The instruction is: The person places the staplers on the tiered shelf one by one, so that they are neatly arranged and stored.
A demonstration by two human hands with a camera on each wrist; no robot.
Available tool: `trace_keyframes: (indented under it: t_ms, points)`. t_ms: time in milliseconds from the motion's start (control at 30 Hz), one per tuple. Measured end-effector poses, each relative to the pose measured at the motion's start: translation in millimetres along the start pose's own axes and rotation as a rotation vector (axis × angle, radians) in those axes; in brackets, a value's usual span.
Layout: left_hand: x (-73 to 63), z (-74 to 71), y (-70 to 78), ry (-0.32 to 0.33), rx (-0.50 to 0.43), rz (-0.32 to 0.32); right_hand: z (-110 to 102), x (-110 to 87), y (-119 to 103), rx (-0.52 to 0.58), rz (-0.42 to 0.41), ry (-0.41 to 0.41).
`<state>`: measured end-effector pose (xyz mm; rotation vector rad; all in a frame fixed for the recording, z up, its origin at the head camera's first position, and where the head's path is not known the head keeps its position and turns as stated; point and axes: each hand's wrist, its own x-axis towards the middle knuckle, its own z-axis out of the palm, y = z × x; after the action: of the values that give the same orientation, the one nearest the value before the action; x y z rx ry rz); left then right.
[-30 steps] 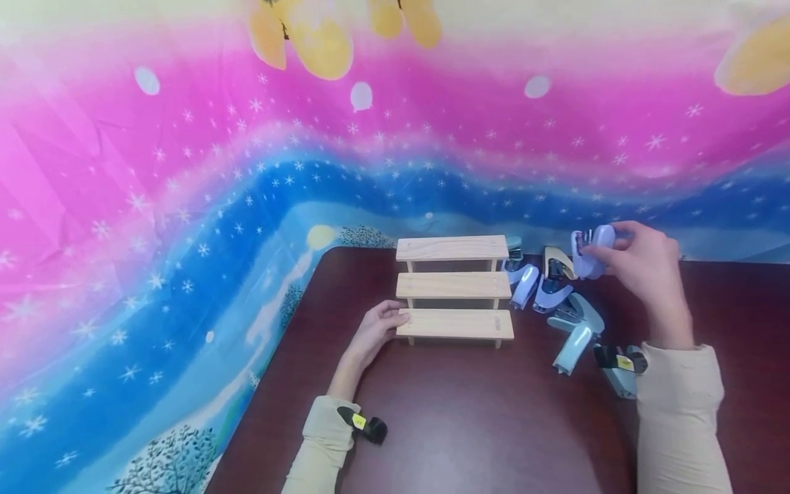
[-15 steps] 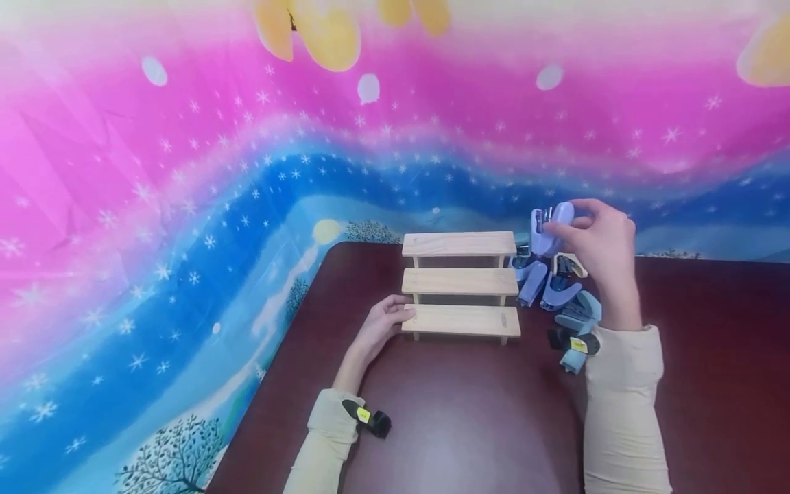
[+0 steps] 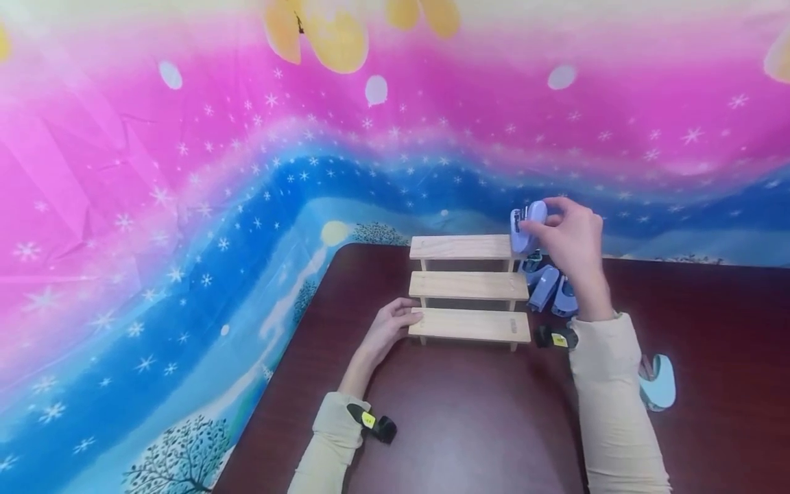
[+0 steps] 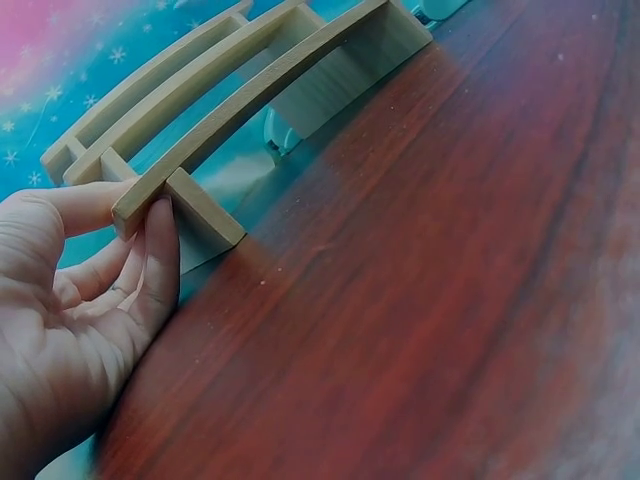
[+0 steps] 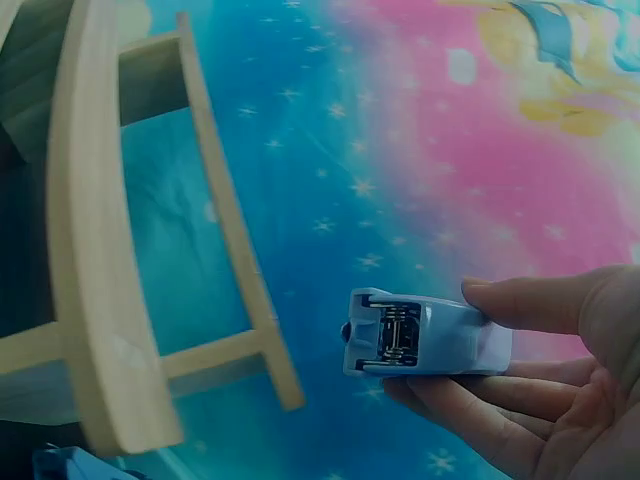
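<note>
while the wooden rack (image 3: 468, 285) is pinched at the left end of its lowest step (image 3: 465, 324) by the left hand (image 3: 385, 329), a lavender stapler (image 3: 534, 213) is held in the air by the right hand (image 3: 574, 237). the fingers of both hands are bent, and each hand is opened only as wide as the thing which is gripped. by the head view, the held stapler is placed at the right end of the top step (image 3: 459, 247); in the right wrist view, a gap is seen between them, so the step is not touched. inside the stapler, some metal parts can be seen.

the rack is stood on the dark red counter (image 3: 463, 418). beside its right end, two more lavender staplers (image 3: 544, 288) are seen, partly covered by the right hand and its wrist. near the right sleeve (image 3: 607, 357), a mint stapler (image 3: 662, 383) is partly hidden. behind the counter, a printed cloth (image 3: 241, 199) is hung.
</note>
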<state>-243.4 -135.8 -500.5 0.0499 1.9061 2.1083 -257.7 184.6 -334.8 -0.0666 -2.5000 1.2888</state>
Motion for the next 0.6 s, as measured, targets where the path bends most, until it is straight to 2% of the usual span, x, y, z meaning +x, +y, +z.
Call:
trace_keyframes:
  t_ms: [267,600]
  points:
    - [-2.3,0.9,0.9,0.002,-0.002,0.002,15,1.1,3,-0.098,-0.031,-0.005]
    - [-2.6,1.6,2.4,-0.003,-0.001,0.008,33,3.7,7,-0.099,-0.062,0.044]
